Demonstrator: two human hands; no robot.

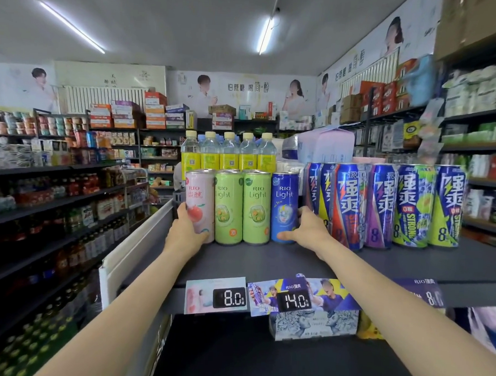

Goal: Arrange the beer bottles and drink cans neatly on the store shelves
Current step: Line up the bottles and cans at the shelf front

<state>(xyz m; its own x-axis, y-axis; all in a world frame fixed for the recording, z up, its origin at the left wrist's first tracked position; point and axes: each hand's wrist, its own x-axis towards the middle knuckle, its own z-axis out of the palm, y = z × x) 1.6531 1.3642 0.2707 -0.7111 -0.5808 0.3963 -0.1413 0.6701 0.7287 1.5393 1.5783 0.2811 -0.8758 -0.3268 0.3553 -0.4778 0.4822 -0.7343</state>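
Squaring up the slim cans on the shelf [266, 260]: left hand [188, 227] wraps the pink can [199, 196], right hand [308, 229] the blue can [284, 201], flanking two green cans [243, 206]. Next, press them together, flush.

Both bare forearms reach forward and upward from the lower corners of the view, converging toward each other, elbows out of sight. The left hand [188, 224] is turned with its back toward the camera, fingers curled away round the far side of what it grips and thumb lying along the near face, wrist nearly straight. The right hand [308, 229] sits level with it and well apart to its right, palm facing left, thumb stretched low and leftward, fingers bent up behind, wrist slightly cocked. Neither sleeve nor upper arm shows.
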